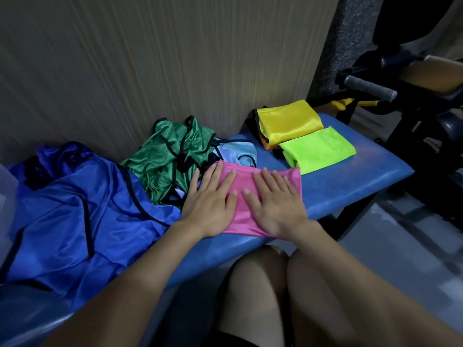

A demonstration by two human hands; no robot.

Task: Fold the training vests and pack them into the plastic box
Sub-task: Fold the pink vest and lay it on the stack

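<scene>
So the person has both hands flat on a folded pink vest [241, 216] that sits on the blue padded bench [350, 181], close to its near edge. The left hand [210, 199] covers the vest's 9 o'clock side, fingers straight and spread a bit, pointing toward 12 o'clock, with the outer fingers running off the pink edge onto the green stuff next to it. The right hand [275, 204] lies on the 3 o'clock half, fingers also straight and slightly apart, tips stopping just short of the vest's far edge. Nothing is curled or pinched, just palms and fingers pressing down on the fabric. The 2 thumbs nearly meet in the middle, with a strip of pink showing between them.

At 10 o'clock from the pink vest there's a crumpled green vest [172, 151] with black trim, touching it, and a light blue vest [238, 151] bunched up just behind at 12 o'clock. Further toward 9 o'clock a big royal blue vest [75, 209] is spread out unfolded over the bench. At 1 o'clock, 2 folded ones sit neatly: a neon green vest [318, 149] just beside the pink one's far corner, and a yellow vest [288, 121] behind it, with something orange peeking out underneath. A translucent plastic box [6, 196] edge shows at the far 9 o'clock side of the view. Gym equipment with a grey handle grip [368, 87] stands at 2 o'clock.
</scene>
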